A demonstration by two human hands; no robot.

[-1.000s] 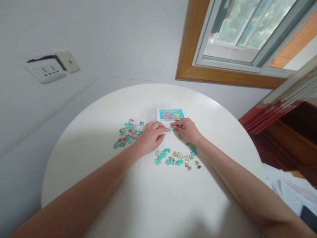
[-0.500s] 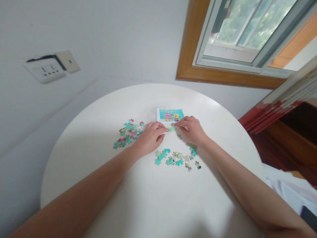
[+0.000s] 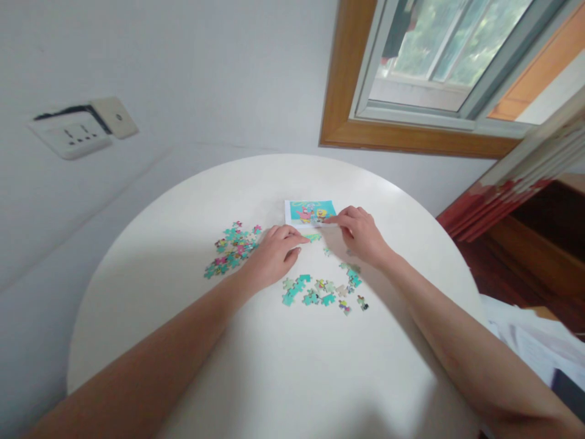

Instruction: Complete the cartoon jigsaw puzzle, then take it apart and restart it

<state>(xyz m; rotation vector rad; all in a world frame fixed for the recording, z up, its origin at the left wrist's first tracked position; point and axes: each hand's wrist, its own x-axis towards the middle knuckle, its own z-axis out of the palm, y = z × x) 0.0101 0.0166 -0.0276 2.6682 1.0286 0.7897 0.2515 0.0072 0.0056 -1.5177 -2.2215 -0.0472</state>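
Observation:
A few joined puzzle pieces (image 3: 313,238), green and teal, lie just below a picture card (image 3: 311,212) showing cartoon figures. My left hand (image 3: 275,253) rests palm down, its index fingertip at the left end of those joined pieces and its thumb apart. My right hand (image 3: 359,233) reaches with an outstretched index finger to the lower right part of the card; nothing shows in its grasp. A small loose piece (image 3: 326,251) lies between the hands. Nearer to me, several teal and pale pieces (image 3: 328,299) are spread out.
A heap of mixed pieces (image 3: 232,247) lies left of my left hand. Everything stands on a round white table (image 3: 274,378). Beyond its far edge is a wall with a socket (image 3: 75,134) and a wood-framed window (image 3: 420,139). Papers (image 3: 534,341) lie low at the right.
My right hand has moved off the joined pieces, up and slightly right, and its index finger is now at the card. My left hand stays at the joined pieces. The view has shifted slightly.

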